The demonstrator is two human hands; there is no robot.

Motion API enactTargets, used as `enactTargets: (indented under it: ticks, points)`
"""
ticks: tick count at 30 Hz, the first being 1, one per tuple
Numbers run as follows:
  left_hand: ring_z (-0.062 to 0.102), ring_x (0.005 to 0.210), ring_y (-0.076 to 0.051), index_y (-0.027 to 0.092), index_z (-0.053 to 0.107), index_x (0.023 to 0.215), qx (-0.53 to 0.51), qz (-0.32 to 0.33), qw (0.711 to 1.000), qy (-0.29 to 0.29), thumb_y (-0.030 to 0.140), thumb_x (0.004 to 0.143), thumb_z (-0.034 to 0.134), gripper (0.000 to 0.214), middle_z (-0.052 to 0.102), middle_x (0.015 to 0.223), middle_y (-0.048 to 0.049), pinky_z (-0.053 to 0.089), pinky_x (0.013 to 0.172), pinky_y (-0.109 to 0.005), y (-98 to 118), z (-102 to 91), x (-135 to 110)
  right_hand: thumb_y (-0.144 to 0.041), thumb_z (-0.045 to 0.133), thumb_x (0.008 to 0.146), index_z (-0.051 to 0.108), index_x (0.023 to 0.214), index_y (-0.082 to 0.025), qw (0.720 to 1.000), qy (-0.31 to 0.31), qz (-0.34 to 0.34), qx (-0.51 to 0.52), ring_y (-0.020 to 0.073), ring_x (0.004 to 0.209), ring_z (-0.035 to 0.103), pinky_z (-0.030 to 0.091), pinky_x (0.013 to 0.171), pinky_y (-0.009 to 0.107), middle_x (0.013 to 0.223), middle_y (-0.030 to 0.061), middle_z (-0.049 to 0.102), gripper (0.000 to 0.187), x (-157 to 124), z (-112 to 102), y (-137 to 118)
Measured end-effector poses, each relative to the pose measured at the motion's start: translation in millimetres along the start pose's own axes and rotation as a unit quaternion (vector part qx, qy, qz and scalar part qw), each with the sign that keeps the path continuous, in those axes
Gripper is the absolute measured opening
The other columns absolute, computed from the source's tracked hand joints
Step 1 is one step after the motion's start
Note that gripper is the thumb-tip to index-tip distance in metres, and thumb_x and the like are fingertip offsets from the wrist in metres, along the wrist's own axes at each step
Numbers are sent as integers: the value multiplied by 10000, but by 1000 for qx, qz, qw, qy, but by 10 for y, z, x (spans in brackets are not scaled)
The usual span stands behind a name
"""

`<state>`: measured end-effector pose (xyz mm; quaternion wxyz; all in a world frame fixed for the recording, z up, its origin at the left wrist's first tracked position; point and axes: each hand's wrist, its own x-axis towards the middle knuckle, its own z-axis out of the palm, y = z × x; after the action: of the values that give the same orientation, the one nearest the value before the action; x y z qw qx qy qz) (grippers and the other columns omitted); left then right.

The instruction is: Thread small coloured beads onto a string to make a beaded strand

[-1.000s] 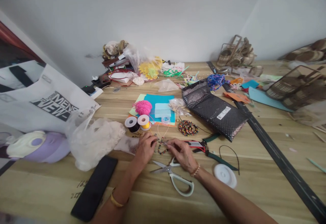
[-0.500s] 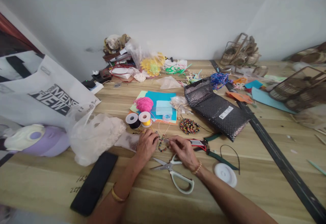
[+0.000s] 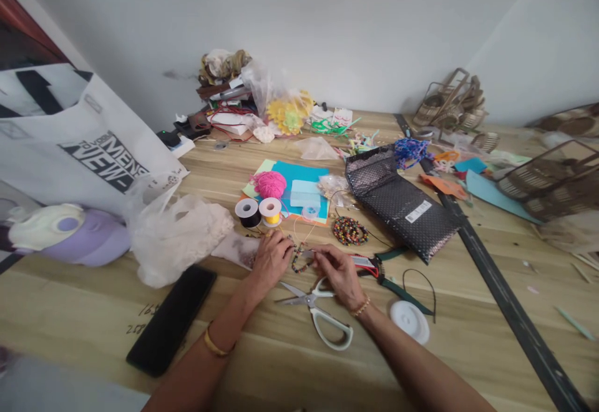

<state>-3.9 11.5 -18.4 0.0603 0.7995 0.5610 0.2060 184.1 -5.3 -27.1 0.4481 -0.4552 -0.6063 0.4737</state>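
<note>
A short strand of multicoloured beads [image 3: 299, 264] lies curved on the wooden table between my two hands. My left hand [image 3: 272, 257] is closed at the strand's left end, its thumb and index finger pinched on it. On the other side, my right hand [image 3: 337, 274] pinches something small and pale close to the beads; its kind is too small to make out. Just below the hands, white-handled scissors [image 3: 309, 300] lie with their blades apart. A coil of beads [image 3: 350, 231] rests beyond my right hand, near a red-edged tool [image 3: 365, 264] that is partly hidden.
Black [image 3: 248, 213] and yellow [image 3: 270, 211] thread spools stand behind my left hand, before a pink yarn ball [image 3: 270, 185]. A black padded mailer [image 3: 405, 206] lies right. A white round spool [image 3: 410, 322], dark phone [image 3: 172, 321] and plastic bag [image 3: 180, 237] surround my arms.
The camera view has tilted and shifted slightly. Both hands stay at the bead strand with fingers pinched, and the things on the table keep their places.
</note>
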Motion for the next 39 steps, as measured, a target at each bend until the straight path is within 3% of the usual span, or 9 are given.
enactTargets:
  ticks: [11,18,30,39]
  points:
    - [503,937,-248,203,682,811,-24,-10,1000,7,192,841,584,103,586,878,-70,420,877,-420,32,-26,-2,-302,543,902,702,934,-199,993,14,-89,-70,183,758,587,490,668,292,853,69,637,192,9,-30,15]
    - [511,921,-231,195,681,858,-6,-4,1000,-10,157,852,546,140,587,877,-64,429,863,-390,33,-41,2,-296,557,883,688,961,-191,996,37,-52,-66,142,600,538,437,544,249,783,40,627,185,-5,-9,63]
    - [512,920,-232,194,702,895,-32,-2,999,-11,87,823,517,226,588,885,-68,448,861,-393,-8,-29,-13,-259,544,883,658,849,-189,988,45,-94,-116,180,733,557,441,643,280,791,47,620,138,12,-13,40]
    - [520,917,-226,196,712,911,-44,4,999,-11,32,776,500,300,602,871,-63,453,877,-387,-34,-41,0,-321,568,878,664,937,-178,996,27,-43,-73,163,675,581,456,592,253,785,46,657,182,-4,9,75]
